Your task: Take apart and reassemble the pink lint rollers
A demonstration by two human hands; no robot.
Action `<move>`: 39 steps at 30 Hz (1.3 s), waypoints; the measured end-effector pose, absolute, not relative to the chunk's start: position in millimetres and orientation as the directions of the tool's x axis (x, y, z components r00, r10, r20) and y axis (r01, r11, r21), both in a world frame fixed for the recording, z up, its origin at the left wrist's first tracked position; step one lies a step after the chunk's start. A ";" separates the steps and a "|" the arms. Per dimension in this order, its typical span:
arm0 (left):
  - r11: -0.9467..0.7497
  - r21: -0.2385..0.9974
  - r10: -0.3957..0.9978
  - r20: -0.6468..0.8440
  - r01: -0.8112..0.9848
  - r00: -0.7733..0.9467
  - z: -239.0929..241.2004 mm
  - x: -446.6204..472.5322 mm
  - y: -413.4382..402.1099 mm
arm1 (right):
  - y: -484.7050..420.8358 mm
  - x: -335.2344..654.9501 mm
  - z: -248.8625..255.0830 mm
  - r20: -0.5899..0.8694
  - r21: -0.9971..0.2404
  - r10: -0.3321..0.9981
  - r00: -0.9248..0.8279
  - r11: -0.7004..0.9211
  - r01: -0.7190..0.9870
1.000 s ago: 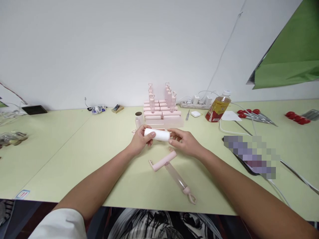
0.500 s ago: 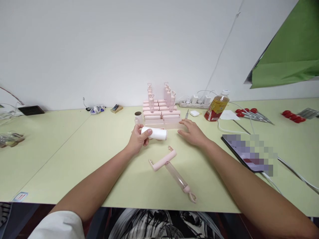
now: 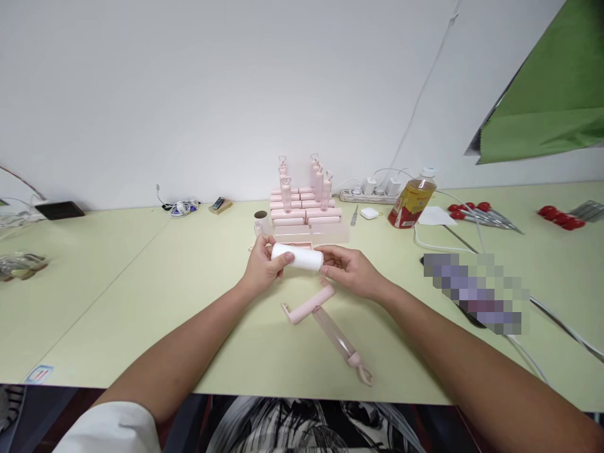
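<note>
Head: left hand (image 3: pixel 261 266) pinches white roll (image 3: pixel 301 257), right hand (image 3: pixel 352 272) at its end, grip unclear (table edge (image 3: pixel 255 391) apart).

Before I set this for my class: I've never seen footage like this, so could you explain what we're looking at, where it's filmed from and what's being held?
There is no machine here, just a person's two bare hands. The view comes from a camera worn on the person's head, looking forward and down. The left hand holds a white roll; the right hand is at the roll's other end, though whether it grips is hard to tell. Nearer the person, a pink tool with a see-through handle lies on the pale green table. Beyond the hands are stacked pink parts. Off to the right stand a drink bottle and, by the wall, a power strip.
</note>
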State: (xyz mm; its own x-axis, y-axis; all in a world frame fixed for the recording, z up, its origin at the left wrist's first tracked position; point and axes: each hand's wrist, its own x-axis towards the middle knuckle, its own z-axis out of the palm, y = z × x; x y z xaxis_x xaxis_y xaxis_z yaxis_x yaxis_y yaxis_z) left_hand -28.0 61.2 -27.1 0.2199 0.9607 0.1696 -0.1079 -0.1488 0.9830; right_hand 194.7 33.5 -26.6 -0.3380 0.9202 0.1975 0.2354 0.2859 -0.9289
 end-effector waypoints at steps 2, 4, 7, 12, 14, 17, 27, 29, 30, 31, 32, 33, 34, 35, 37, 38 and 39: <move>-0.171 0.980 0.961 0.189 -0.102 0.202 -26.6 -27.6 60.7 | 33.9 194.7 -26.1 0.195 -0.932 0.920 -0.341 0.282 0.227; -0.190 0.977 0.961 0.205 -0.095 0.185 -25.8 -27.2 60.2 | 34.4 195.4 -25.9 0.196 -0.933 0.921 -0.336 0.280 0.224; -0.201 0.976 0.962 0.213 -0.087 0.172 -24.1 -27.2 58.9 | 34.4 196.0 -26.1 0.201 -0.932 0.916 -0.346 0.288 0.220; -0.171 0.984 0.968 0.179 -0.060 0.175 -25.0 -28.0 60.0 | 33.2 191.5 -21.4 0.134 -0.951 0.956 -0.262 0.199 0.238; -0.153 0.987 0.974 0.159 -0.050 0.159 -27.8 -28.7 62.8 | 34.4 189.6 -18.2 0.004 -0.989 0.982 -0.188 0.031 0.144; -0.136 0.990 0.982 0.141 -0.042 0.129 -33.0 -29.9 67.4 | 40.1 191.5 -17.1 -0.184 -0.980 0.974 -0.129 -0.191 -0.045; -0.092 0.991 0.985 0.105 -0.100 0.134 -35.6 -29.8 67.8 | 57.8 214.6 -35.6 -0.232 -0.866 0.968 -0.092 -0.162 0.473; -0.072 0.991 0.987 0.087 -0.113 0.134 -33.3 -27.9 65.8 | 56.2 216.3 -34.1 -0.156 -0.851 0.978 -0.138 -0.062 0.522; -0.060 0.991 0.988 0.076 -0.120 0.135 -32.4 -26.5 64.8 | 54.9 216.1 -33.1 -0.095 -0.852 0.982 -0.166 0.006 0.523; -0.047 0.991 0.989 0.064 -0.126 0.136 -31.8 -24.9 63.9 | 53.3 215.0 -32.2 -0.023 -0.862 0.981 -0.194 0.079 0.500; -0.033 0.990 0.989 0.052 -0.134 0.137 -31.4 -22.9 62.9 | 51.4 212.8 -31.4 0.053 -0.878 0.973 -0.225 0.153 0.454; -0.019 0.990 0.989 0.039 -0.143 0.139 -31.3 -20.7 62.0 | 49.2 209.8 -30.9 0.120 -0.894 0.959 -0.256 0.217 0.391; -0.005 0.988 0.989 0.027 -0.153 0.143 -31.5 -18.4 61.0 | 46.8 206.0 -30.7 0.173 -0.909 0.943 -0.285 0.265 0.323; 0.008 0.987 0.989 0.016 -0.160 0.149 -31.8 -16.0 59.9 | 44.4 201.9 -30.8 0.209 -0.920 0.929 -0.305 0.292 0.260; 0.031 0.986 0.985 -0.002 -0.163 0.173 -32.6 -11.8 57.9 | 40.2 193.9 -31.0 0.240 -0.939 0.919 -0.312 0.302 0.166; 0.033 0.987 0.983 -0.004 -0.158 0.185 -32.8 -10.2 56.9 | 38.7 190.9 -30.7 0.245 -0.947 0.924 -0.295 0.293 0.132; 0.025 0.988 0.982 0.004 -0.152 0.191 -32.8 -9.1 56.2 | 37.8 188.9 -30.1 0.250 -0.953 0.931 -0.268 0.285 0.104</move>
